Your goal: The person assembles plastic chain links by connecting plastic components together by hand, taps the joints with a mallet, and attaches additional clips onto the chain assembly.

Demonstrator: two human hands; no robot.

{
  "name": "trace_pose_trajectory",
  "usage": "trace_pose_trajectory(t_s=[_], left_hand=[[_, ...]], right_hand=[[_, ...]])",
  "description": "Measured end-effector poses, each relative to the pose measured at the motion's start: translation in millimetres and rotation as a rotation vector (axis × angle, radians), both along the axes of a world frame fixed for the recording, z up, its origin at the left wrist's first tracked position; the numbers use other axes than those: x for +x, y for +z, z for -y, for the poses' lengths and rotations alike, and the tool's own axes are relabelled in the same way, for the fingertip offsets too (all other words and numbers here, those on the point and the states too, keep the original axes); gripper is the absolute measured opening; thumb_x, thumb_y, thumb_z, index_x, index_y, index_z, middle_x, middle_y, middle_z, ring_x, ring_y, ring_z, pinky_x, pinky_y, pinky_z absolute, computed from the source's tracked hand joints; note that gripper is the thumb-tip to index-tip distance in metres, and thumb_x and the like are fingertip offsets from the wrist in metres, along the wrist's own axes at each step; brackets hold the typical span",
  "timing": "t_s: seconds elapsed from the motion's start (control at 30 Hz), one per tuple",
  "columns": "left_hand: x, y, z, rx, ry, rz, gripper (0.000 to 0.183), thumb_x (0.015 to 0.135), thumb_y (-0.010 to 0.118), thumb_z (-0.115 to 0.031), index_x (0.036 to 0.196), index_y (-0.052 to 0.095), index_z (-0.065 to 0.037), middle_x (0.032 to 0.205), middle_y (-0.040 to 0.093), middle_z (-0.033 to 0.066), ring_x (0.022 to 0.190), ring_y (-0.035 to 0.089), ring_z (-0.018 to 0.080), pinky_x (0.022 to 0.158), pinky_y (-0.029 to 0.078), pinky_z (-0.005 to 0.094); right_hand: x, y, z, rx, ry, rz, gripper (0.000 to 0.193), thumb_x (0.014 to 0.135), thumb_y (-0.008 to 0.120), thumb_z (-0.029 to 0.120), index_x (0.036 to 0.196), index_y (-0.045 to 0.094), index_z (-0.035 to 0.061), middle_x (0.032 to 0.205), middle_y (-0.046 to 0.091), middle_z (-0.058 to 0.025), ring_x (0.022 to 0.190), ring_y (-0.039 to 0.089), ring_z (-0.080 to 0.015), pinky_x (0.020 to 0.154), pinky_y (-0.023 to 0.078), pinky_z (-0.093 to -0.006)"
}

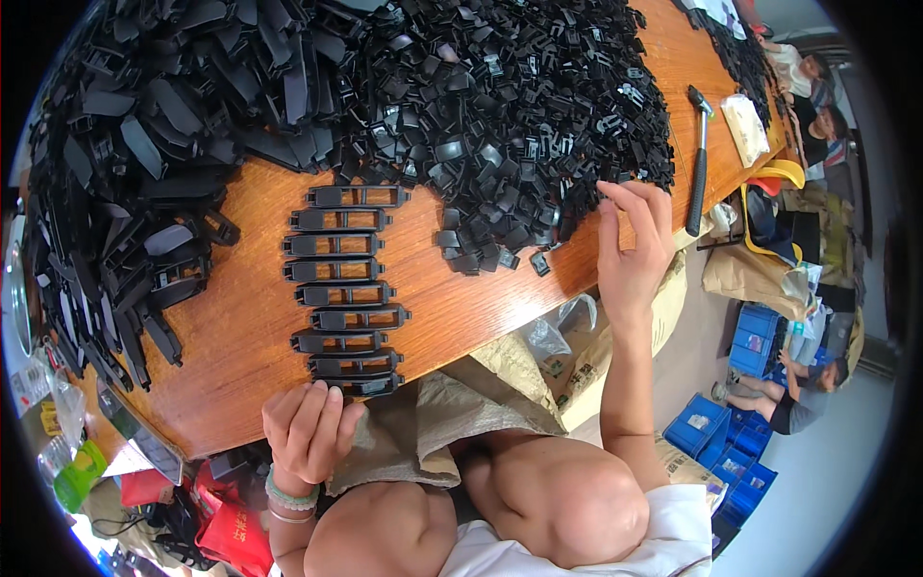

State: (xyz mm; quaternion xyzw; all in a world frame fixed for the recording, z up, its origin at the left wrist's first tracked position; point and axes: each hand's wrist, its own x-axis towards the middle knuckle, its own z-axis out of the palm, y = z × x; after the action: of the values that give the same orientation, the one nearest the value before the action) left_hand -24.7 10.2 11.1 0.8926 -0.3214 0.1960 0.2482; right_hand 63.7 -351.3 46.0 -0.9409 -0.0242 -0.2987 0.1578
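A column of several black plastic frames [347,316], each with open windows, lies on the table. My left hand [312,430] is at the table's front edge, its fingers curled with the tips on the left end of the nearest black plastic frame [370,387]. That end is hidden under the fingertips. Beside the right side of a heap of small black plastic clips [519,125] is my right hand [636,245]. Its thumb and forefinger come together at the heap; whatever is between them cannot be made out. One loose clip [540,263] sits at the heap's near edge.
Long black plastic pieces [183,106] are heaped across the left and back of the wooden table [245,385]. A hammer [700,159] and a white packet [745,130] lie at the right. Blue crates [697,425] and other people [812,389] are beyond. Sacking [481,409] hangs below the table edge.
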Motion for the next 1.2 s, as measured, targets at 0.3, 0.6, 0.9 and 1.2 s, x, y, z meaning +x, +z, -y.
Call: trace_pose_trajectory(t_s=[0.3, 0.6, 0.9, 1.2], left_hand=[[-2, -1, -2, 0.024, 0.018, -0.003, 0.032, 0.079, 0.079, -0.012, 0.106, 0.067, 0.000, 0.106, 0.064, 0.0118, 0.091, 0.060, 0.0277, 0.074, 0.051, 0.0380], [-1, -4, -1, 0.007, 0.013, 0.030, 0.030, 0.079, 0.079, -0.013, 0.104, 0.067, 0.000, 0.105, 0.064, 0.0120, 0.090, 0.060, 0.0278, 0.072, 0.051, 0.0369], [-2, -1, -2, 0.043, 0.032, 0.027, 0.030, 0.081, 0.079, -0.018, 0.104, 0.068, -0.002, 0.104, 0.065, 0.0107, 0.089, 0.060, 0.0262, 0.071, 0.050, 0.0361], [-1, -4, -2, 0.051, 0.042, 0.046, 0.034, 0.089, 0.073, -0.029, 0.110, 0.065, -0.004, 0.114, 0.066, 0.0151, 0.098, 0.064, 0.0324, 0.081, 0.050, 0.0395]], right_hand=[[9, 5, -15, 0.232, -0.084, -0.198, 0.012, 0.081, 0.075, 0.002, 0.088, 0.065, 0.0003, 0.084, 0.059, -0.0097, 0.077, 0.057, -0.0243, 0.071, 0.046, -0.0357], [4, -6, -21, 0.189, -0.182, -0.158, 0.014, 0.080, 0.076, 0.006, 0.087, 0.066, 0.0010, 0.084, 0.061, -0.0095, 0.079, 0.058, -0.0251, 0.072, 0.047, -0.0360], [-12, -12, -18, 0.461, -0.203, -0.095, 0.019, 0.084, 0.074, 0.001, 0.102, 0.067, -0.0010, 0.100, 0.067, -0.0054, 0.083, 0.061, -0.0140, 0.076, 0.047, -0.0278], [-37, 12, -75, 1.255, 0.277, -0.481, 0.021, 0.080, 0.073, -0.010, 0.100, 0.067, -0.0040, 0.104, 0.062, -0.0086, 0.094, 0.059, -0.0113, 0.076, 0.050, -0.0210]])
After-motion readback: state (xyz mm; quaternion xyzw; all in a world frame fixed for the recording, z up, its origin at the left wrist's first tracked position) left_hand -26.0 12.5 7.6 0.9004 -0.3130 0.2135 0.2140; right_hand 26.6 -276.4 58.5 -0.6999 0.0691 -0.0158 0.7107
